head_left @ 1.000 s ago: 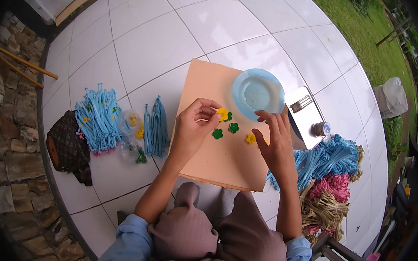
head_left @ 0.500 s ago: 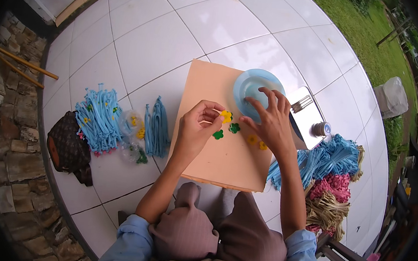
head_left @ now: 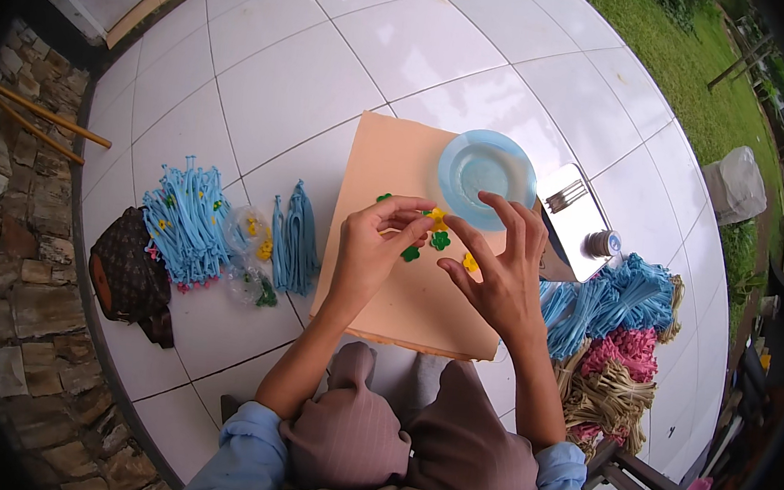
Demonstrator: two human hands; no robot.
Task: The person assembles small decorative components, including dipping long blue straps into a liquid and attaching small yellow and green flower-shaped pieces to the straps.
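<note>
My left hand is closed in a pinch, with a yellow flower piece at its fingertips. My right hand faces it with fingers spread, the index fingertip close to that flower. Whether something tiny sits on this fingertip is too small to tell. Below the fingertips, a green flower piece rests on the peach-coloured board, with more green ones near the left hand. Another yellow flower shows beside the right thumb. A light-blue plate stands at the board's far right, small clear bits apparently inside.
Left of the board are blue cord bundles, clear bags with flowers and a brown bag. To the right lie a white tray with a small round container, and blue, pink and beige bundles.
My right hand has drawn back from over the plate toward the left fingertips. My left hand has shifted slightly right with the yellow flower, and a green flower now shows beyond it.
</note>
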